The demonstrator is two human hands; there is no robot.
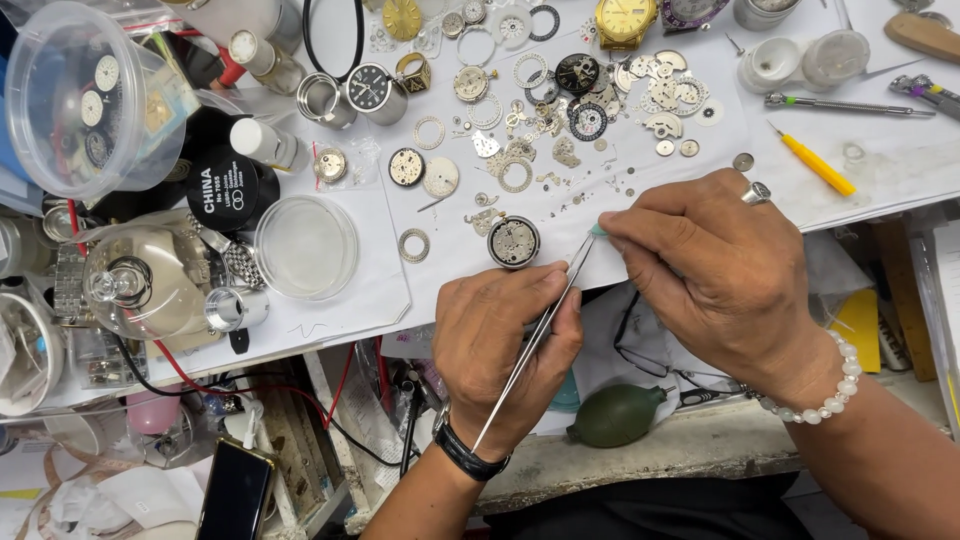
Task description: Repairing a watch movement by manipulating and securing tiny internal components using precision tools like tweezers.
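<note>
My left hand (pixel 497 345) grips long steel tweezers (pixel 540 335) whose tips reach up to my right hand's fingertips. My right hand (pixel 715 265), with a ring and a pale bead bracelet, pinches a small pale green bit (pixel 598 230) at the tweezer tips. A round watch movement (pixel 514 242) lies on the white paper (pixel 640 190) just left of the tips, apart from both hands. Many small gears, plates and rings (pixel 560 130) are scattered on the paper beyond it.
A clear round dish (pixel 306 247) and a glass dome (pixel 150 275) stand at left, a plastic tub of dials (pixel 85 100) at far left. A gold watch (pixel 625 20), yellow-handled tool (pixel 818 165) and screwdriver (pixel 850 105) lie at the back. A green rubber blower (pixel 615 415) and phone (pixel 235 490) sit below.
</note>
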